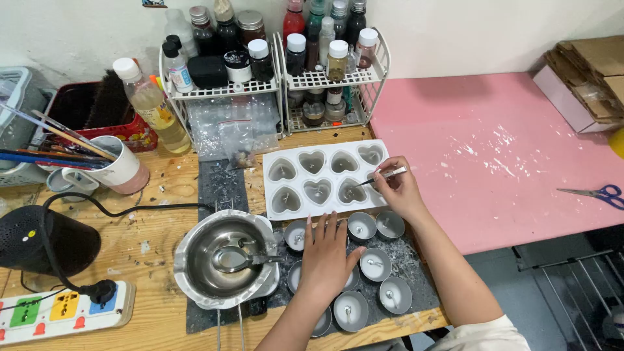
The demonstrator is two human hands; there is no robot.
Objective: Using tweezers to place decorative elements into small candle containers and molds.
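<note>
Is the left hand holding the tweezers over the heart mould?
No. The left hand lies flat on the round tins, while the right hand holds the tweezers over the white heart mould.

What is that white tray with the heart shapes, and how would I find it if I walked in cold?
Start at the two white wire racks of bottles against the back wall. Directly in front of them, on the wooden table beside the pink surface, lies the white mould. Unlike the small round metal cups below it, it is one flat block with eight heart-shaped hollows; the right hand works tweezers over it.
</note>
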